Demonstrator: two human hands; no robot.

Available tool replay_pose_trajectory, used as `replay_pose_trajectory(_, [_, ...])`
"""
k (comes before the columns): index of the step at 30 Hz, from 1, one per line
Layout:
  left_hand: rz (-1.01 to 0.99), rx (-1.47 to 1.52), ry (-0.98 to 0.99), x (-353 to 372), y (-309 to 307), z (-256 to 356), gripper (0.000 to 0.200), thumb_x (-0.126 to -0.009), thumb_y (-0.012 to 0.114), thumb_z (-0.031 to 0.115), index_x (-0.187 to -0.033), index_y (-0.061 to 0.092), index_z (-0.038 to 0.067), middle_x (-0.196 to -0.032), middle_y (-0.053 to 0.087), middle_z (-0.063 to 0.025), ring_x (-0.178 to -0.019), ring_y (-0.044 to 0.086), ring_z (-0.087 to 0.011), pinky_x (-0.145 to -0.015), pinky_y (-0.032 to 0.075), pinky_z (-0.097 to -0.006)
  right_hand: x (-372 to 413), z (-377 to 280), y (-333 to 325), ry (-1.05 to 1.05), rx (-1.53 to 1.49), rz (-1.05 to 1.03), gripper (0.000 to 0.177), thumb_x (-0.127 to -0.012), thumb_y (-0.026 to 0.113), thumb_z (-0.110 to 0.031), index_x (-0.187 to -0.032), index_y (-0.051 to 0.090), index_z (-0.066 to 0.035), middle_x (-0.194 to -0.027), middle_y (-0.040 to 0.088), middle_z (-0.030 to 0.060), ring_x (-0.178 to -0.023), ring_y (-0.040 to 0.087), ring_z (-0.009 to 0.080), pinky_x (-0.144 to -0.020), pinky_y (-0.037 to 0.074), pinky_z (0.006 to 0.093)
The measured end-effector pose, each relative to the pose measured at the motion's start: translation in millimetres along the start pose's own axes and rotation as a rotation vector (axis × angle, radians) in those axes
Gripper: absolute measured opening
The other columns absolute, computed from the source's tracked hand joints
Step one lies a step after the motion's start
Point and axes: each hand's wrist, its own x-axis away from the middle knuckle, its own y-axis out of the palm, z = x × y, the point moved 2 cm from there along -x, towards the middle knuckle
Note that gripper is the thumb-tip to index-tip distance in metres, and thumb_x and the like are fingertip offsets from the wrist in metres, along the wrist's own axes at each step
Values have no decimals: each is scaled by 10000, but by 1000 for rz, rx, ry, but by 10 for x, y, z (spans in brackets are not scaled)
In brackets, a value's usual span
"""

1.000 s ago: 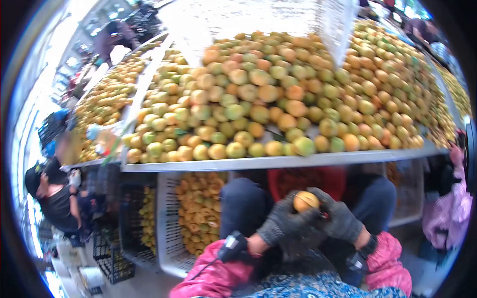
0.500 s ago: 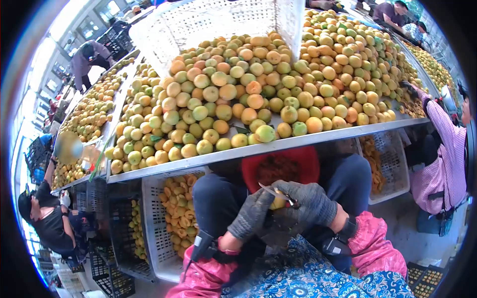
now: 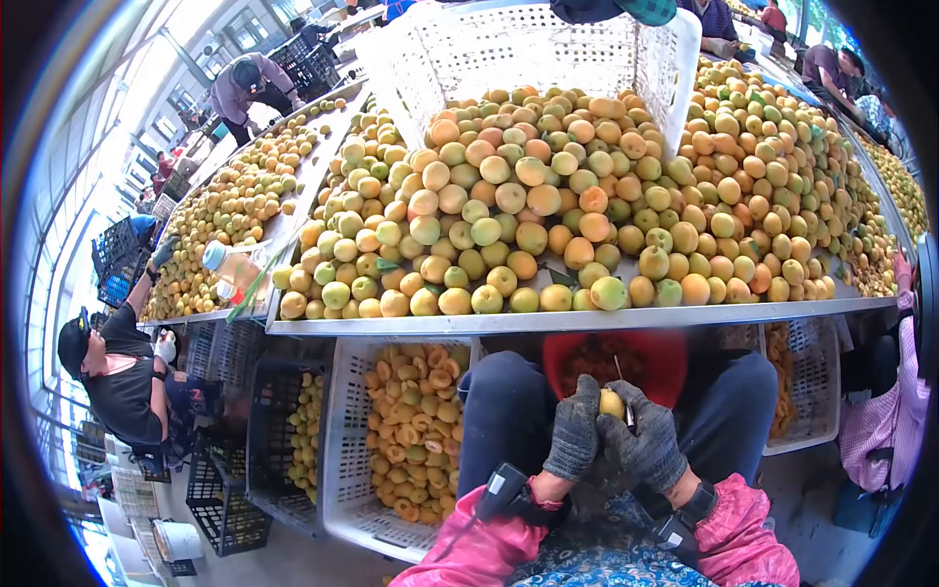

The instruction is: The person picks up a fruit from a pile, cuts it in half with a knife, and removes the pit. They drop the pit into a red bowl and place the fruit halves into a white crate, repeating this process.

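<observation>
My left hand [image 3: 574, 430], in a dark grey knit glove, is closed around one side of a yellow apricot [image 3: 611, 403]. My right hand [image 3: 646, 440], gloved alike, grips a small knife [image 3: 617, 368] whose thin blade points up and away from me. Its fingers also press close to the fruit, and the knife's handle is mostly hidden in the glove. Both hands meet over my lap, just in front of a red basin [image 3: 670, 364] with orange-brown pieces in it.
Whole apricots [image 3: 509, 196] are heaped on a metal-edged table [image 3: 489, 324] ahead, around a tipped white crate [image 3: 528, 44]. Below left stand a white crate [image 3: 342, 489] of halved apricots and a black crate [image 3: 264, 460]. Co-workers sit at left [image 3: 127, 382] and right [image 3: 885, 430].
My view has swung left, so the scene sits farther right. The knife blade pointed left across my left fingers before; now it points away from me. The apricot stays between my hands.
</observation>
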Motion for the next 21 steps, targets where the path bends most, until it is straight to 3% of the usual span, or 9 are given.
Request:
replay_pose_trajectory(4, [158, 100, 42, 0, 18, 21, 239, -1001, 407, 208, -1009, 536, 7, -752, 604, -200, -682, 613, -359, -539, 454, -420, -33, 128, 119, 36, -68, 65, 409, -843, 700, -215, -1176, 580, -9, -941, 673, 199, -870, 691, 275, -762, 525, 343])
replay_pose_trajectory(8, [174, 237, -105, -35, 37, 64, 268, -1014, 389, 220, -916, 532, 16, -699, 557, -194, -628, 573, -353, -522, 422, -417, -60, 247, 177, 14, -69, 185, 361, -858, 670, -199, -1154, 604, -4, -951, 677, 195, -914, 682, 249, -812, 517, 341])
replay_pose_trajectory(11, [212, 122, 74, -47, 48, 109, 292, -1014, 381, 213, -883, 530, -1, -689, 549, -200, -621, 576, -362, -525, 413, -418, -36, 404, 228, 135, -142, 255, 348, -869, 671, -223, -1134, 624, -3, -952, 690, 167, -877, 679, 224, -793, 519, 318])
replay_pose_trajectory(14, [209, 70, -10, -94, 87, 236, 370, -1008, 415, 280, -835, 585, 1, -704, 607, -185, -673, 631, -305, -572, 457, -387, -47, 521, 264, 328, -437, 290, 360, -881, 681, -253, -1133, 633, 0, -947, 702, 107, -849, 663, 173, -777, 514, 277])
replay_pose_trajectory(16, [194, 26, 0, -85, 90, 210, 397, -1015, 399, 301, -856, 597, -4, -728, 623, -170, -695, 638, -284, -600, 472, -370, -50, 651, 283, 453, -718, 316, 330, -898, 669, -322, -1035, 663, -22, -826, 676, 30, -670, 610, 91, -607, 491, 215])
replay_pose_trajectory(17, [195, -28, 0, -74, 102, 164, 426, -1022, 384, 322, -877, 608, -10, -753, 639, -156, -717, 645, -263, -627, 488, -354, -39, 689, 199, 435, -720, 329, 330, -898, 669, -322, -1035, 663, -22, -826, 676, 30, -670, 610, 91, -607, 491, 215])
replay_pose_trajectory(19, [190, 242, -92, -59, 167, 57, 498, -1029, 355, 392, -934, 629, -12, -811, 666, -103, -763, 646, -209, -698, 509, -325, 35, 750, 108, 629, -1193, 63, 416, -944, 566, -434, -1106, 641, -59, -786, 644, 2, -634, 585, 74, -530, 458, 202])
replay_pose_trajectory(20, [193, 396, -147, -49, 164, 110, 517, -1028, 350, 413, -952, 636, -11, -833, 670, -87, -768, 641, -190, -721, 510, -315, 4, 603, 130, 625, -1152, 180, 471, -944, 516, -509, -1085, 628, -74, -647, 547, -38, -445, 455, 77, -385, 354, 211])
replay_pose_trajectory(21, [195, 550, -198, -47, 162, 146, 537, -1027, 346, 435, -970, 642, -10, -854, 674, -72, -774, 636, -171, -744, 512, -305, 27, 546, 78, 611, -1154, 181, 471, -944, 516, -509, -1085, 628, -74, -647, 547, -38, -445, 455, 77, -385, 354, 211])
